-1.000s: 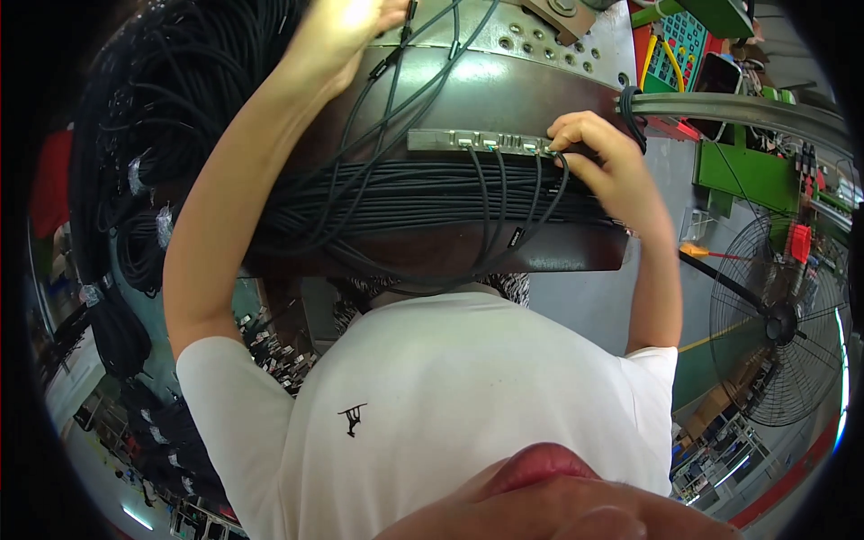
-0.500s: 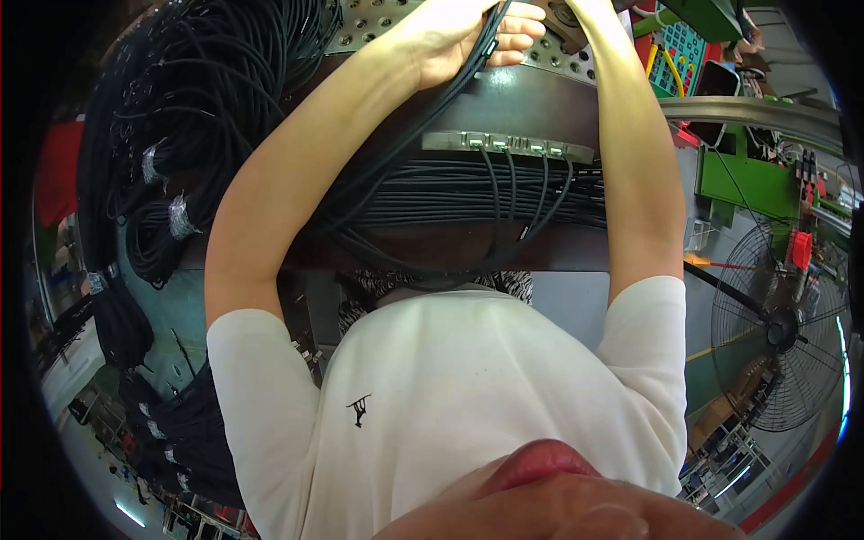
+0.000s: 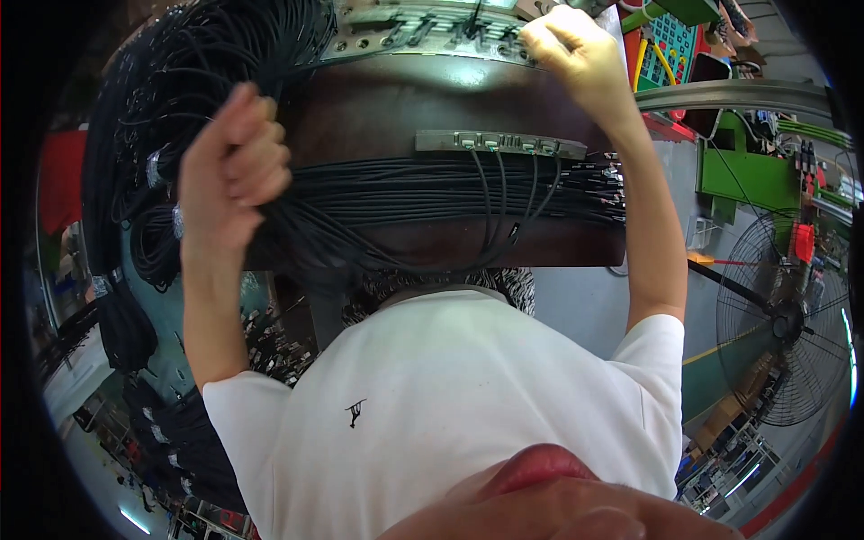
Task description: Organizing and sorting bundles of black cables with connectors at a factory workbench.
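Over the left of the brown table (image 3: pixel 360 103) my left hand (image 3: pixel 236 166) is raised, blurred, its fingers curled in and nothing visible in them. Black cables (image 3: pixel 387 193) lie in a long bundle across the table's near part, beside this hand. Farther right, my right hand (image 3: pixel 580 58) is closed at the right end of a perforated metal strip (image 3: pixel 360 43); what its fingertips grip, if anything, is hidden. Blurred dark connectors (image 3: pixel 468 31) stand along that strip. A shorter metal connector bar (image 3: pixel 441 140) sits nearer me, with several cables plugged into it.
A large heap of black cables (image 3: pixel 225 54) hangs at the left, with tied coils (image 3: pixel 153 171) below it. At the right are a green machine (image 3: pixel 747 180), a curved metal rail (image 3: pixel 738 95), a button panel (image 3: pixel 675 45) and a caged fan (image 3: pixel 781 324).
My left hand has let go of the cables and swung left and toward me. Loose cables have dropped by the near table edge. My right hand has come nearer, into view.
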`<act>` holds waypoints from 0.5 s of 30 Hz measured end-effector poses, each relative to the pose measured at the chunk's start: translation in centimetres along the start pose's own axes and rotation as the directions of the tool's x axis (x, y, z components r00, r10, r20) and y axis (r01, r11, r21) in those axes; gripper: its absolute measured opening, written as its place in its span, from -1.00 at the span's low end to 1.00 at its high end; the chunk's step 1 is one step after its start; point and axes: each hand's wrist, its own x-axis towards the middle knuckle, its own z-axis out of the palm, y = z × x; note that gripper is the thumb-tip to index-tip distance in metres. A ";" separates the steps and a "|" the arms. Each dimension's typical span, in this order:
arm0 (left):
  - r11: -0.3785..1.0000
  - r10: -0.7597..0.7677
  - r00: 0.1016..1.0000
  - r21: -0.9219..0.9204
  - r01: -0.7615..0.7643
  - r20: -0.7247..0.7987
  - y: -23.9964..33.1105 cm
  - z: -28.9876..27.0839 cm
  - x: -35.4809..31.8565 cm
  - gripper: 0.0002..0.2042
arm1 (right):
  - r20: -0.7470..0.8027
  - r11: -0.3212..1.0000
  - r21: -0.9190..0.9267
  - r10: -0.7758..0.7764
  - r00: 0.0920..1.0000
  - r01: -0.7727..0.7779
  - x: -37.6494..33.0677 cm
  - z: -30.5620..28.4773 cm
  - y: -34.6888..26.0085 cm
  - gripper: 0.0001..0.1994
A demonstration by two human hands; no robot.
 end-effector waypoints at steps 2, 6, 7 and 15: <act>0.966 0.258 0.964 0.045 -0.255 -0.065 2.4 -0.3 -1.6 -0.64 | 0.427 0.862 0.151 0.385 0.819 -0.484 0.0 0.7 -2.0 -0.88; 0.532 0.842 0.539 0.158 -0.832 0.007 16.5 -11.6 -9.8 -0.62 | 0.331 0.907 0.039 0.384 0.862 -0.419 -1.9 1.7 0.5 -0.80; 0.481 0.875 0.429 0.505 -0.717 -0.223 21.1 -16.4 -12.5 -0.60 | 0.312 0.933 0.016 0.338 0.888 -0.360 -2.3 2.3 1.2 -0.80; -0.347 0.850 0.520 0.833 0.430 0.086 9.1 -4.4 -3.6 -0.50 | 0.270 0.930 -0.171 0.363 0.892 -0.327 -5.1 -0.7 -3.9 -0.63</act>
